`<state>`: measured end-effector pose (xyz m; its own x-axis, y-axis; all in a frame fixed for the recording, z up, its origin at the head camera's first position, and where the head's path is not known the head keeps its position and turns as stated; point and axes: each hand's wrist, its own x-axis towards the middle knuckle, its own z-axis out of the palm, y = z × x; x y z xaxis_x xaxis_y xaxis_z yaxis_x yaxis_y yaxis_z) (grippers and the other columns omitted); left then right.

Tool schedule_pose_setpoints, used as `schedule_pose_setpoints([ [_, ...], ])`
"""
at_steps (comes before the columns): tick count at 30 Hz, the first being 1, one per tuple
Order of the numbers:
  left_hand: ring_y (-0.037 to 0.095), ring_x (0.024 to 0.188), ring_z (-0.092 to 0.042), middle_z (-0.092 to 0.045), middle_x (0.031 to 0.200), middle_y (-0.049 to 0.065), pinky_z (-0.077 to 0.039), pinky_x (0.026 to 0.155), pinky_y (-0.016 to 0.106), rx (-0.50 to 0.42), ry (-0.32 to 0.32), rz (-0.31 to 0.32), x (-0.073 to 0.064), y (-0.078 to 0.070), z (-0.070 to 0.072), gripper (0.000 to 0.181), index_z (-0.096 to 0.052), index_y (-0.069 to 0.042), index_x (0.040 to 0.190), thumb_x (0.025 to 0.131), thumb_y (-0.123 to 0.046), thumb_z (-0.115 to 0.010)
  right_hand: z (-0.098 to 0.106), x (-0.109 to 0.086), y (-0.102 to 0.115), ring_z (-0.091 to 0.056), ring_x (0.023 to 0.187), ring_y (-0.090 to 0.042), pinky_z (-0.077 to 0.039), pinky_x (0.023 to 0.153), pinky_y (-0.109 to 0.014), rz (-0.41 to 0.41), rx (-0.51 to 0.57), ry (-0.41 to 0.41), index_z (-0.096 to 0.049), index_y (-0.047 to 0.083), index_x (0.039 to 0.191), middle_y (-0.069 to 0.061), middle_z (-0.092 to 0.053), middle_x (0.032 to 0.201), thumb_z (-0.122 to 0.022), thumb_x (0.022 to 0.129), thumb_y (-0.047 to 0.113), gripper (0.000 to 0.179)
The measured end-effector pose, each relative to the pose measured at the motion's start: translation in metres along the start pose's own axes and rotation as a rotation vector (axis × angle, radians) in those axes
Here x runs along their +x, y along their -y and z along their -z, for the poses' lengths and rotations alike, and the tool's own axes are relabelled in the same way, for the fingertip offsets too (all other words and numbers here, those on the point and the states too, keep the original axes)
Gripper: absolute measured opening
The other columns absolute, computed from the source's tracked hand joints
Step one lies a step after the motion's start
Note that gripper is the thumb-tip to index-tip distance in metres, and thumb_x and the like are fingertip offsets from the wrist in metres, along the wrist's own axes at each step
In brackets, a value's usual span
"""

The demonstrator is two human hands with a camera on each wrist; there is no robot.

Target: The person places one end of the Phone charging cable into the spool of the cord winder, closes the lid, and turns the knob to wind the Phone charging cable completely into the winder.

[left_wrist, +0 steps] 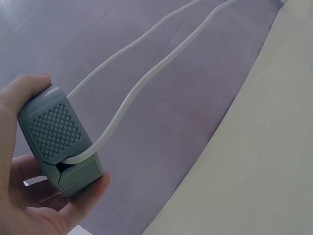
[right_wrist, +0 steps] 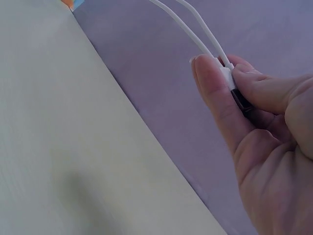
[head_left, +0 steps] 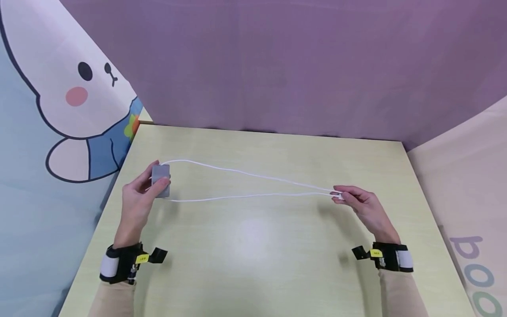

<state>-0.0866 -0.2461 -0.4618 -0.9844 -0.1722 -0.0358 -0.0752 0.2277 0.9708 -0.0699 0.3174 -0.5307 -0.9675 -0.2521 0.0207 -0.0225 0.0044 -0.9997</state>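
My left hand (head_left: 134, 207) grips a small grey-green cable winder case (head_left: 160, 171) over the left part of the table. Its diamond-textured side (left_wrist: 56, 128) shows in the left wrist view, with the thumb and fingers at opposite edges. White cable (head_left: 245, 173) comes out of both ends of the case and spans in two strands to the right. There my right hand (head_left: 368, 211) pinches the two cable ends together between thumb and fingers. White connector housings (right_wrist: 227, 77) and a dark tip (right_wrist: 241, 102) show in that pinch; the fingers partly hide them.
Both hands are above a pale wood-grain table (head_left: 253, 264). A purple cloth (head_left: 277, 66) hangs behind its far edge. On the left is a light blue curtain with a cartoon animal (head_left: 59, 44); a pale lettered curtain (head_left: 467, 185) hangs on the right.
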Motion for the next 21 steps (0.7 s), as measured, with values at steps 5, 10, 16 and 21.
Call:
schedule_pose_setpoints([
  [5, 0.012, 0.113, -0.054, -0.052, 0.147, 0.013, -0.047, 0.09, 0.008, -0.015, -0.003, 0.018, 0.0, 0.003, -0.001, 0.061, -0.047, -0.017, 0.155, 0.099, -0.025, -0.071, -0.002, -0.001, -0.003, -0.074, 0.107, -0.014, -0.052, 0.102, -0.022, -0.003, -0.021, -0.01, -0.053, -0.017, 0.136, 0.002, -0.074, 0.122, -0.05, 0.108, 0.006, 0.037],
  [10, 0.014, 0.115, -0.052, -0.05, 0.149, 0.014, -0.047, 0.09, 0.009, -0.02, -0.013, 0.031, 0.001, 0.005, -0.005, 0.061, -0.047, -0.019, 0.155, 0.099, -0.025, -0.071, -0.003, 0.001, -0.009, -0.073, 0.107, -0.013, -0.054, 0.1, -0.024, -0.003, -0.039, -0.035, -0.053, -0.018, 0.136, 0.001, -0.074, 0.123, -0.052, 0.108, 0.007, 0.037],
  [16, 0.016, 0.121, -0.051, -0.048, 0.156, 0.013, -0.047, 0.092, 0.01, -0.05, -0.018, 0.034, 0.003, 0.009, -0.015, 0.061, -0.048, -0.021, 0.155, 0.099, -0.023, -0.072, -0.006, 0.005, -0.021, -0.073, 0.107, -0.011, -0.052, 0.101, -0.022, -0.038, 0.001, -0.082, -0.056, -0.014, 0.137, 0.002, -0.074, 0.12, -0.055, 0.107, 0.011, 0.039],
  [21, 0.017, 0.125, -0.053, -0.048, 0.158, 0.009, -0.048, 0.095, 0.01, -0.045, -0.018, 0.009, 0.005, 0.012, -0.026, 0.062, -0.048, -0.019, 0.155, 0.098, -0.022, -0.072, -0.013, 0.007, -0.035, -0.073, 0.107, -0.008, -0.053, 0.099, -0.024, -0.079, 0.073, -0.121, -0.059, -0.009, 0.136, 0.001, -0.075, 0.117, -0.056, 0.106, 0.011, 0.037],
])
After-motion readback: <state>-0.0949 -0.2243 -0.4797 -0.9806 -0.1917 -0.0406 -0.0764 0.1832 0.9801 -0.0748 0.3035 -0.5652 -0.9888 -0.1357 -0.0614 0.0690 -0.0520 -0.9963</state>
